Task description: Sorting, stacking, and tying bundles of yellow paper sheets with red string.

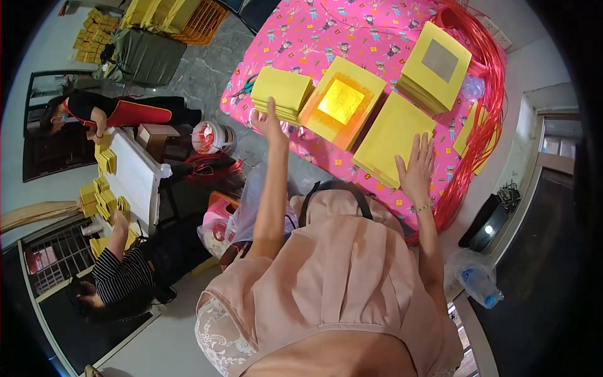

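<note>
Yellow paper stack (391, 133), right hand (416, 173) outspread, touching its edge

The gold square (341, 102) glares; straight lines bend toward black edges

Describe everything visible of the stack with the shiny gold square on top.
The stack looks like yellow paper sheets, roughly rectangular. Its top sheet bears a shiny, foil-like gold square surrounded by uneven orange colouring. It lies flat, turned at an angle, on the pink patterned tablecloth, between a smaller yellow stack at the left hand and the yellow stack under the right hand. Neither hand visibly touches it.
</note>
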The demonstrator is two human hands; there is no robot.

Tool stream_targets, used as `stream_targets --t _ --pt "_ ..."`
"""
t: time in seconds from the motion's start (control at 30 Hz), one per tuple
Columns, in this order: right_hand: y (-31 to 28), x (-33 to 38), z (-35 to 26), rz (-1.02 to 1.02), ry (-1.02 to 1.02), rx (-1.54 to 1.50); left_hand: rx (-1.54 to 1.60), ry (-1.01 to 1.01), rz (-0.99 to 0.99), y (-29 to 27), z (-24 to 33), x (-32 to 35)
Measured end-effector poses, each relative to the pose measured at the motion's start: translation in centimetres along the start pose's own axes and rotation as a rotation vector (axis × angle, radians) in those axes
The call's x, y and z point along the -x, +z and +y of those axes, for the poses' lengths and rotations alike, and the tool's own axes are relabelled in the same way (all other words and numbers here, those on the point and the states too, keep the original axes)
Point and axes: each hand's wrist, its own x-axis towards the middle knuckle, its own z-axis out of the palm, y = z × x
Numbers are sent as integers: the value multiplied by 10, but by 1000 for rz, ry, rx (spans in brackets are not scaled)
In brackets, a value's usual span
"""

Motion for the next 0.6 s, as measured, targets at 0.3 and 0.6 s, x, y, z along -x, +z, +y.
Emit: stream_targets --t 0.3,0.6 --pt "-2 1 0 -14 -2 -37 1 -498 -118 -3 -51 -81" --pt "-3 0 -2 -14 8 -71 151 -682 -209 -10 -86 -112"
